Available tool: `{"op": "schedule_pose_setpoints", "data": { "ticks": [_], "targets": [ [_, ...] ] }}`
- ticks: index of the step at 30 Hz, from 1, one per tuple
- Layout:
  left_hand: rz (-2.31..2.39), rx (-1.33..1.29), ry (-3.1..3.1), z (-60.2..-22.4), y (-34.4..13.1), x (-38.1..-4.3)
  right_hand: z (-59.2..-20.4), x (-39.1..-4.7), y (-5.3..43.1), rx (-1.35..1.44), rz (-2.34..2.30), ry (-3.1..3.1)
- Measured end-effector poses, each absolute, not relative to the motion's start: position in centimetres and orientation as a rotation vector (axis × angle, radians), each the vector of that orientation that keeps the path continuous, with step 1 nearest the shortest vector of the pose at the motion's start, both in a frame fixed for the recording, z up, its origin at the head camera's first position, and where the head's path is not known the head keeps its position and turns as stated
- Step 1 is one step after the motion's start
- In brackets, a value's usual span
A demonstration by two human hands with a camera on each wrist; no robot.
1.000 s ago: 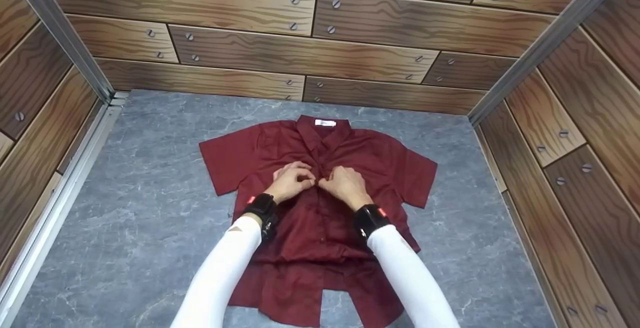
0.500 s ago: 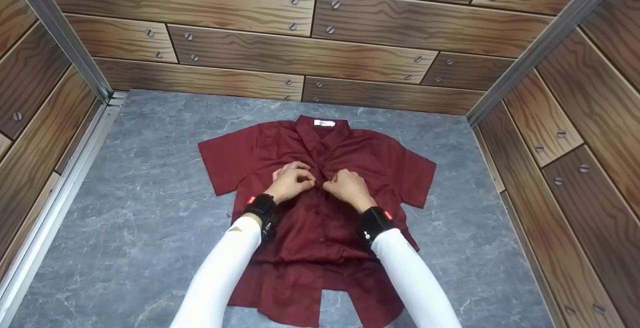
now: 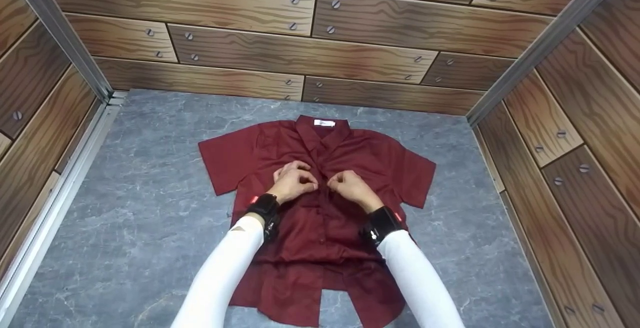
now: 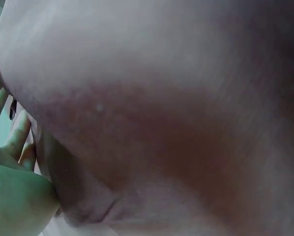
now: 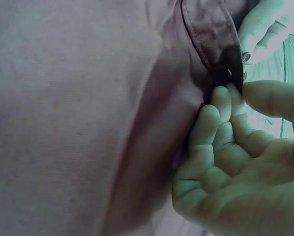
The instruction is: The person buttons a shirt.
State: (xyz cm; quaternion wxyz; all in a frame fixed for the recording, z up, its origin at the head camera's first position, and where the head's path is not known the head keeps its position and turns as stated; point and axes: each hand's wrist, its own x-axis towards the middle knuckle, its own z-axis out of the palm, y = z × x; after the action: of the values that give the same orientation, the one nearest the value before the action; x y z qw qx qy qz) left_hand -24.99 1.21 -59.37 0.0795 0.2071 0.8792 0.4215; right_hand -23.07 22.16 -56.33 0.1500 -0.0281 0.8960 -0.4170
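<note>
A dark red short-sleeved button-up shirt (image 3: 300,238) lies front side up, its collar away from me. Over the chest, my left hand (image 3: 292,184) pinches the front placket between thumb and forefinger. Just right of it, my right hand (image 3: 352,188) pinches the facing placket edge, with a small gap between the hands. The right wrist view shows the stitched placket (image 5: 213,37) between right thumb and fingers, and a small dark button (image 5: 245,57) beside the left fingers. Blurred red cloth (image 4: 137,147) fills most of the left wrist view, hiding that hand's grip.
The shirt lies on a grey marbled surface (image 3: 125,218). Wood-patterned panels (image 3: 250,48) rise behind and at both sides, with metal rails (image 3: 65,43) at the corners. Lower down the placket is another button (image 3: 321,241). The hem lies spread apart near me.
My right hand has drawn slightly right and toward me, widening the gap between the hands. The left hand stays almost in place, and the shirt lies as before.
</note>
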Motion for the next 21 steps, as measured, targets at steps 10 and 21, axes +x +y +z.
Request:
{"op": "schedule_pose_setpoints", "data": {
  "ticks": [10, 21],
  "targets": [
    [1.236, 0.618, 2.669, -59.59, 1.74, -24.72, -56.19, -23.25, 21.78, -0.082, -1.313, 2.511],
    [1.231, 0.602, 2.676, -59.22, 2.14, -24.46, -56.71, -23.46, 21.41, -0.091, -1.383, 2.541]
  ]
}}
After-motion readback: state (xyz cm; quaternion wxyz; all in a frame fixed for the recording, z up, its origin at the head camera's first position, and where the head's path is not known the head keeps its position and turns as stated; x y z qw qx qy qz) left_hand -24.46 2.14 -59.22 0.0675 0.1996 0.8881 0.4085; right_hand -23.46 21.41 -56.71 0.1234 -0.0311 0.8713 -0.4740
